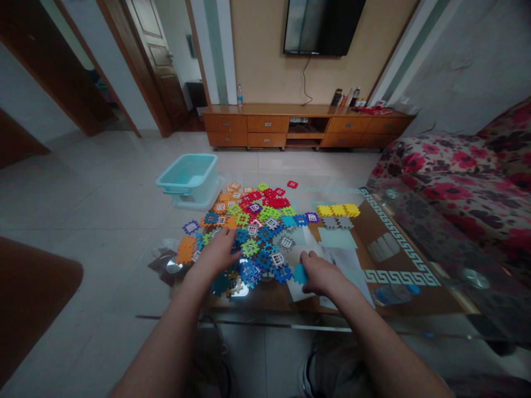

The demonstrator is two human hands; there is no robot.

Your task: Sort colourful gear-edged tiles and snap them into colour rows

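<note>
A heap of colourful plastic interlocking tiles (265,235) with notched edges lies on a glass table (390,221). Over the left part of the heap is my left hand (218,251), thumb and fingers apart, touching orange and blue tiles; nothing shows in its grasp. At the heap's right edge, my right hand (321,273) pinches a light blue tile (299,275) between thumb and fingers. Further right, yellow tiles (338,210) sit in a row, with grey tiles (337,222) directly in front of them.
A turquoise plastic tub (188,177) stands beyond the heap at the left. Papers (344,271) and a plastic bottle (396,294) show at or beneath the glass on the right. A floral sofa (448,171) is on the right, and a wooden TV cabinet (267,124) lines the far wall.
</note>
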